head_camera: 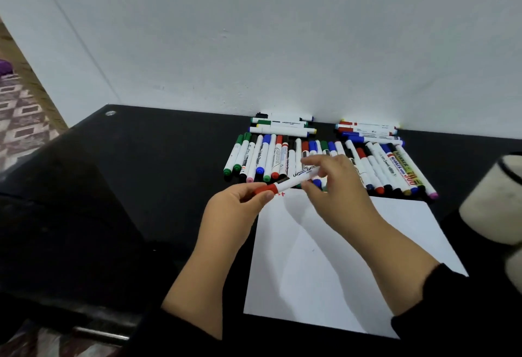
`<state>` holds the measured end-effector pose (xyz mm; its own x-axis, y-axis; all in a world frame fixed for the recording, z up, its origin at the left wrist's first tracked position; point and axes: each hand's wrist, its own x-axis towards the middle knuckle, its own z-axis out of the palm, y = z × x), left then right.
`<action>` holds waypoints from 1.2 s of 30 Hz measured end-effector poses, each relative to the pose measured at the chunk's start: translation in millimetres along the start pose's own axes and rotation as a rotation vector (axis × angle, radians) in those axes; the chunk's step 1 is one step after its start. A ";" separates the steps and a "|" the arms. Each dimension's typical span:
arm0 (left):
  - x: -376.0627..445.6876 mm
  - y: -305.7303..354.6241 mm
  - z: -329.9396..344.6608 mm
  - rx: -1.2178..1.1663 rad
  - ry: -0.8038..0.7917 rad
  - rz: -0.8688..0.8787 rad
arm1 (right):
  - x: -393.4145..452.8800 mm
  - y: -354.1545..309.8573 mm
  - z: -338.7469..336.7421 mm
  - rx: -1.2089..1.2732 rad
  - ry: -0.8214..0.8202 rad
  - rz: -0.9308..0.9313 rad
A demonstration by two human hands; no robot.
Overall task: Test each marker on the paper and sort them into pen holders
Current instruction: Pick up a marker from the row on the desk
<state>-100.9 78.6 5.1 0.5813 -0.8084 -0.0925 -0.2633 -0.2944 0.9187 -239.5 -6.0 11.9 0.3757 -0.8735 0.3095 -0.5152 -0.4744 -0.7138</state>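
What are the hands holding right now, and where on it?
Both hands hold one red marker above the paper. The left hand pinches its red cap end; the right hand grips the white barrel near the other end.

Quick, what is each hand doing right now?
Left hand: grips the red cap of the marker.
Right hand: fingers pinch the marker's white barrel.
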 end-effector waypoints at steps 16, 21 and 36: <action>-22.5 58.1 95.3 0.526 -0.506 0.396 | -23.2 36.0 -126.0 -0.555 0.105 -0.042; -14.3 46.4 138.6 0.902 -0.645 0.543 | -25.3 42.1 -172.8 -0.523 0.153 -0.013; -5.2 13.7 160.3 1.042 -0.557 0.643 | -20.7 75.0 -226.0 -0.525 0.082 0.345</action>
<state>-231.0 -2.9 -43.4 -0.1880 -0.9736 -0.1298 -0.9726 0.1661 0.1629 -460.1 -48.0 93.9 0.0706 -0.9814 0.1787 -0.9133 -0.1356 -0.3842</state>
